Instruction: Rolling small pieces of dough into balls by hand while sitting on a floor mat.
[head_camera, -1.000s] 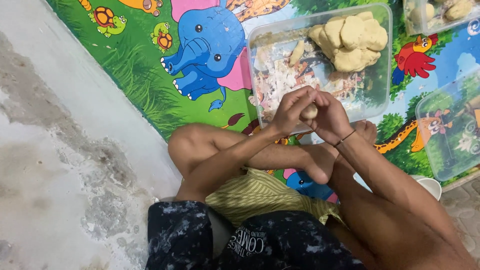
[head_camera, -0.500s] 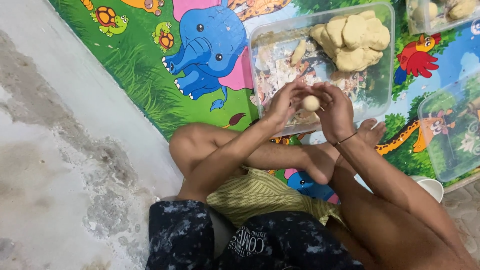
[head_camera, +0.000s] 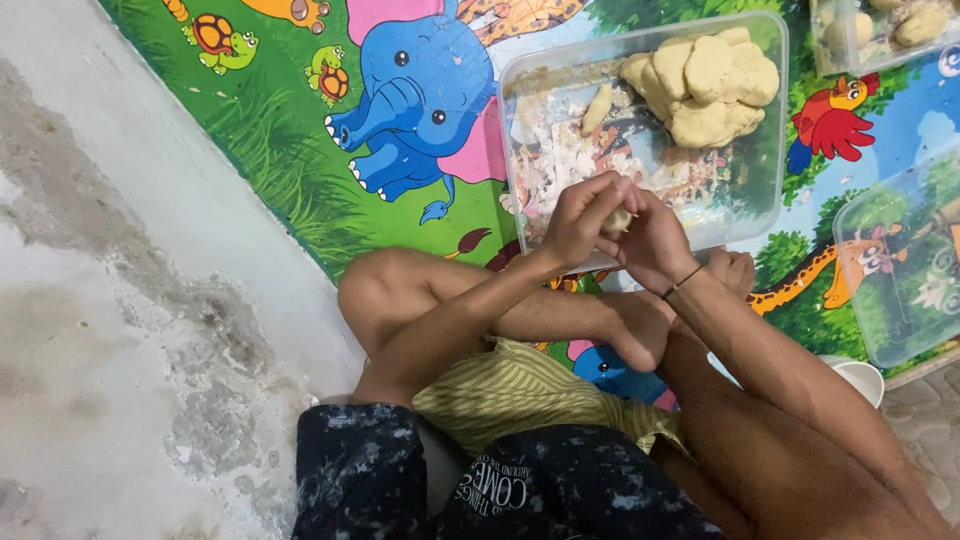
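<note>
My left hand (head_camera: 578, 222) and my right hand (head_camera: 652, 240) are pressed together around a small pale ball of dough (head_camera: 618, 220), of which only a sliver shows between the fingers. Both hands hover over the near edge of a clear plastic tub (head_camera: 770, 190). Inside the tub a big lump of pale dough (head_camera: 705, 85) lies at the far right, and a small dough piece (head_camera: 597, 107) lies to its left. I sit cross-legged, with my knee (head_camera: 375, 290) below the hands.
A colourful animal-print mat (head_camera: 400, 110) covers the floor under the tub. Another clear tub with dough (head_camera: 885, 30) stands at the top right, a clear lid or tub (head_camera: 900, 260) at the right, a white cup (head_camera: 862, 378) beside my leg. Bare concrete (head_camera: 120, 320) lies to the left.
Half a second ago my hands were parted and the dough ball showed between them. Now they have closed over it again.
</note>
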